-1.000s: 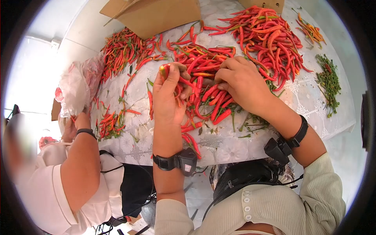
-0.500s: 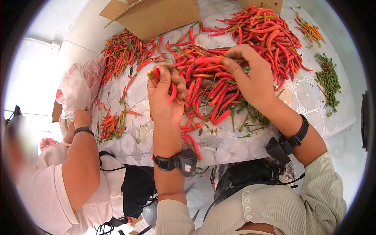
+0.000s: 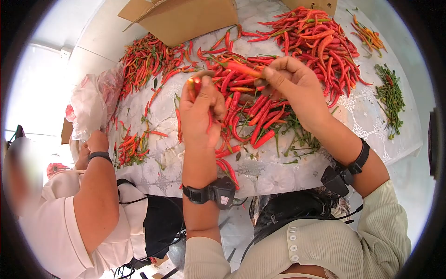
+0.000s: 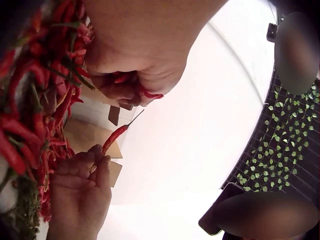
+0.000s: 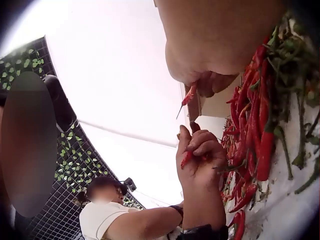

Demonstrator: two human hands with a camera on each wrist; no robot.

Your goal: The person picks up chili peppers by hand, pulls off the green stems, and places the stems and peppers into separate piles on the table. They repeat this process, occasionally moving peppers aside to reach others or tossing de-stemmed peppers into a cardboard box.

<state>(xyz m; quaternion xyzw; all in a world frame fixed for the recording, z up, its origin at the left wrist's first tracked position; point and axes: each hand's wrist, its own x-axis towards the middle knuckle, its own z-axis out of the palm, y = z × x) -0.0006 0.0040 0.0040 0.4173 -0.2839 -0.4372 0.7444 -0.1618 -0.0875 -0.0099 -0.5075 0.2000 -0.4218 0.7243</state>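
My left hand (image 3: 202,111) holds several red chillies, their cut ends (image 3: 191,83) showing above the thumb; curled fingers hide much of them. To its right, my right hand (image 3: 299,88) pinches one red chilli (image 3: 239,68) between thumb and fingertips, raised over a heap of chillies (image 3: 262,114). In the left wrist view this chilli (image 4: 114,139) still has its thin stem, which points toward the left hand (image 4: 140,55). From the right wrist, chillies (image 5: 187,160) show in the left palm.
A large chilli pile (image 3: 320,51) lies at back right, another pile (image 3: 144,60) at back left. Green stems (image 3: 390,100) lie at the right edge, more stems (image 3: 302,139) under my right forearm. A cardboard box (image 3: 186,21) stands behind. Another person (image 3: 93,200) sits left, near a plastic bag (image 3: 90,104).
My right hand reached into the heap a second ago, then rose with one chilli, now lifted toward my left hand. The left hand moved slightly left and back, keeping its chillies.
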